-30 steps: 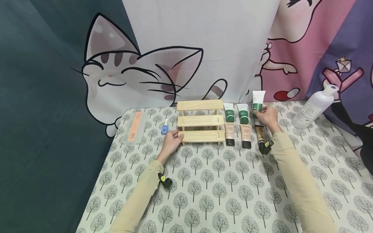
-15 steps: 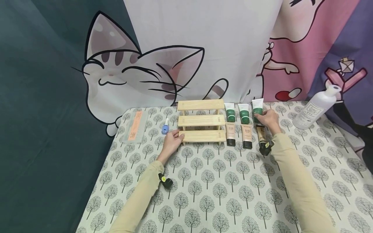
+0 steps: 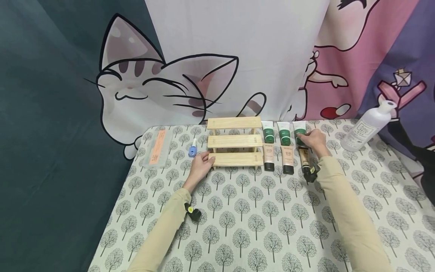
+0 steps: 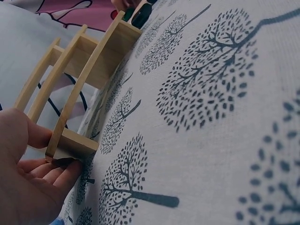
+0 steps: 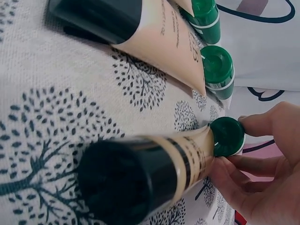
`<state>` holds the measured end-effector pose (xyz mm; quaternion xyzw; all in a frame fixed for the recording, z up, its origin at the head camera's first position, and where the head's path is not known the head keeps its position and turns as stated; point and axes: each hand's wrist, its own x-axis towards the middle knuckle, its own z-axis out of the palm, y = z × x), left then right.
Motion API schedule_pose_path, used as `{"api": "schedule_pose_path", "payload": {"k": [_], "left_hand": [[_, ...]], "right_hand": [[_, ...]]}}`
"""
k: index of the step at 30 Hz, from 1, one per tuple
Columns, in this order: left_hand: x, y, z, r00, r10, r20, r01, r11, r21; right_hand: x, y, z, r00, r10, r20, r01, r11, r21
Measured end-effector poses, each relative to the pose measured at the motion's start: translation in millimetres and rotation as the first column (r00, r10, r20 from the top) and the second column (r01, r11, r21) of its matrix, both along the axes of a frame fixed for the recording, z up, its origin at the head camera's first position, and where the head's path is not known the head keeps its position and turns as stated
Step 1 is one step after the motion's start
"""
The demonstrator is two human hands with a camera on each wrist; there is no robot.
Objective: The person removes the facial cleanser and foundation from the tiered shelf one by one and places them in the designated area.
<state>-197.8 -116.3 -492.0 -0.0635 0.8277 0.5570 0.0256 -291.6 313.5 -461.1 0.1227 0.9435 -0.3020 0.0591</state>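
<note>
My left hand (image 3: 201,164) grips the left end of the lowest step of a three-tier wooden display stand (image 3: 234,141). In the left wrist view the thumb lies over the board (image 4: 77,101) and the fingers are under it. At the back right, my right hand (image 3: 315,141) holds a green-and-white squeeze tube (image 3: 299,126), pinching around its green cap (image 5: 227,136). The tube lies in line with two matching tubes (image 3: 268,130) (image 3: 284,132). Directly in front of it is a gold tube with a black cap (image 3: 304,158), partly hidden by the wrist camera.
Two beige BB cream tubes (image 3: 269,155) (image 3: 287,158) lie between the stand and the gold tube. A white bottle (image 3: 365,128) lies tilted at the right. Left of the stand are a small blue bottle (image 3: 193,149) and a clear flat case with an orange label (image 3: 158,147).
My right hand has lowered the green-and-white tube from a raised, upright pose down into line with the other two. The left hand has stayed on the stand.
</note>
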Motion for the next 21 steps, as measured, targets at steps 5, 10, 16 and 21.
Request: {"api": "schedule_pose_path", "payload": {"k": [5, 10, 16, 21], "left_hand": [[-0.4, 1.3, -0.8, 1.000, -0.009, -0.003, 0.009, 1.000, 0.010], [-0.7, 1.0, -0.5, 1.000, -0.028, 0.005, 0.028, 0.999, 0.016], [-0.1, -7.7, 7.2, 1.000, -0.019, 0.000, 0.019, 1.000, -0.009], [0.6, -20.2, 19.7, 0.998, -0.047, -0.040, 0.044, 0.997, -0.055]], "right_hand": [[3.2, 4, 1.7, 1.000, 0.007, 0.018, -0.006, 0.999, -0.032], [5.8, 6, 3.2, 1.000, 0.018, 0.006, -0.018, 1.000, -0.013], [10.3, -2, 14.2, 0.992, 0.080, -0.096, -0.078, 0.997, 0.022], [19.0, -21, 31.2, 0.969, 0.162, -0.188, -0.157, 0.987, 0.041]]}}
